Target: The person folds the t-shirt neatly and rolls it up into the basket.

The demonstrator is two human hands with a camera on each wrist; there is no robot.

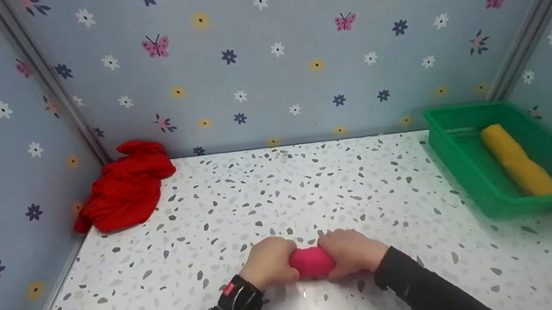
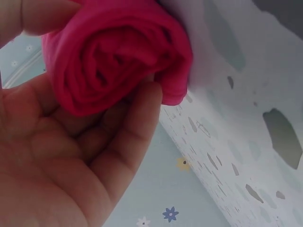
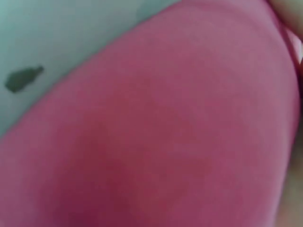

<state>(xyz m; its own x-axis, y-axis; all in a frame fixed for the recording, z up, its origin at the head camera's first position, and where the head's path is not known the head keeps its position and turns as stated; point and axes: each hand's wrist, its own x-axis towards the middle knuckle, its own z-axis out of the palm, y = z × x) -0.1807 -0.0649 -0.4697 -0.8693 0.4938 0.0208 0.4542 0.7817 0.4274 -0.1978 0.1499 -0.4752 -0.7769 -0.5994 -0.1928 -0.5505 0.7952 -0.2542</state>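
Note:
Near the front of the speckled table, both hands grip a bright pink rolled-up cloth (image 1: 312,262). My left hand (image 1: 270,261) curls round its left end, and my right hand (image 1: 351,251) curls round the right part. In the left wrist view the pink cloth (image 2: 118,61) shows its spiral end, with the thumb on one side and the fingers of the left hand (image 2: 61,156) under it, close against the table. The pink fabric (image 3: 165,123) fills most of the right wrist view, blurred, with only a little of the hand showing at the right edge.
A green plastic basket (image 1: 462,173) stands at the right, holding a rolled yellow cloth (image 1: 519,160). At the back left a crumpled red cloth (image 1: 128,188) lies against the side wall. Flower-patterned panels (image 1: 273,54) close off the back and both sides of the speckled table (image 1: 281,191).

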